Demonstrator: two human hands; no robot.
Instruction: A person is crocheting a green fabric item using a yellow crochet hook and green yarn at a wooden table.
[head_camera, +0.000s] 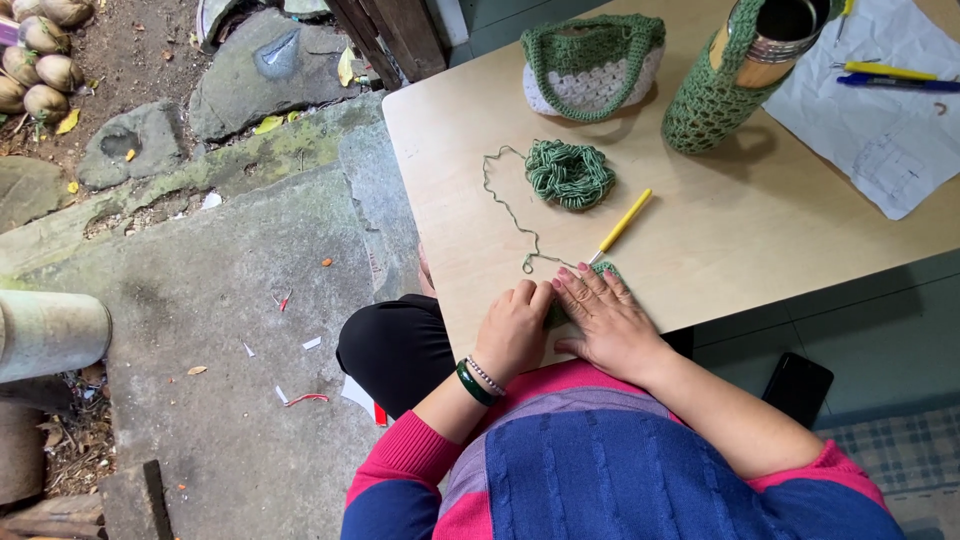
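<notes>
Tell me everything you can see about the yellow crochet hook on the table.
The crochet hook is a slim straight stick with a yellow handle, plastic by its look, and a short pale metal-looking tip at its lower end. It lies flat and diagonal on the light wooden table, below the loose bundle of green yarn. Its tip points toward the right hand, ending just short of the fingertips. Neither hand holds it.

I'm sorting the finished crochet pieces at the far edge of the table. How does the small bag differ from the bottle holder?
The crochet bag is squat and rounded, green with a white band; the bottle holder is taller, narrower and all green. The bag holds nothing visible, while the holder wraps a metal bottle and leans. Both are green crochet on the wooden table.
</notes>
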